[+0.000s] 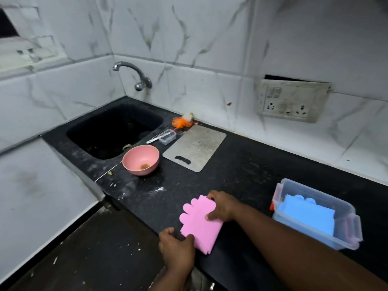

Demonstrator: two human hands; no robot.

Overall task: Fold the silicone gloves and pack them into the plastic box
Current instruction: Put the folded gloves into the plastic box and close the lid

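Left hand (pixel 177 246) and right hand (pixel 222 206) pinch the folded pink silicone glove (pixel 200 222); the clear plastic box (pixel 344 208) lies rightward, nearer the right hand.

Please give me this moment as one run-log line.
left hand: grips pink glove | right hand: presses it on counter | blue glove: in plastic box

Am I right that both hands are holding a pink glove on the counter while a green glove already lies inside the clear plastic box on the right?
Not quite. The glove in the clear plastic box is blue, not green, as the head view shows. The rest holds: the left hand and right hand both hold the pink glove on the counter.
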